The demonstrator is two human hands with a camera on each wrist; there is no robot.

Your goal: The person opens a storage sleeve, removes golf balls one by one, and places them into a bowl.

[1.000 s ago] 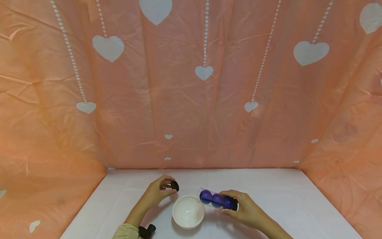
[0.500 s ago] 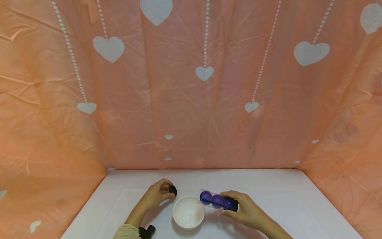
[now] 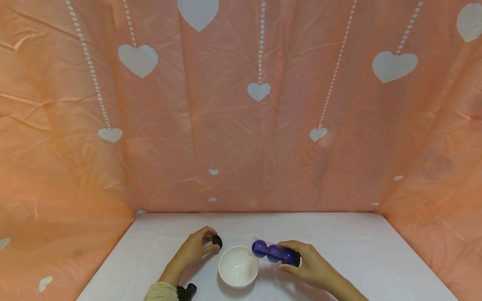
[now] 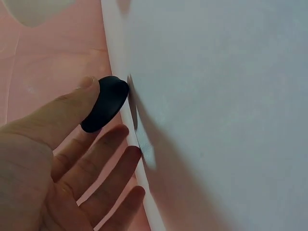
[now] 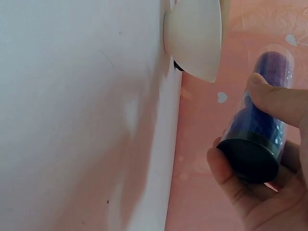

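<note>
My right hand (image 3: 308, 263) grips a clear tube (image 5: 262, 115) by its black-capped end. Several purple balls (image 3: 274, 253) sit in a row inside it. The tube tilts, and its uncapped end reaches over the right rim of a white bowl (image 3: 238, 267). No ball shows in the bowl. To the bowl's upper left, my left hand (image 3: 196, 247) pinches a round black cap (image 4: 107, 103) between thumb and fingers. In the left wrist view the other fingers spread loosely below the cap. The right wrist view shows the black base (image 5: 250, 161) of the tube against my fingers.
A white-covered table (image 3: 339, 234) lies under both hands. Orange sheeting with heart prints (image 3: 260, 125) walls it at the back and both sides. A black wrist-worn device (image 3: 187, 291) shows beside the left sleeve (image 3: 162, 291).
My left hand has moved slightly down and left with the black cap. My right hand and the tube stay nearly still above the bowl's rim.
</note>
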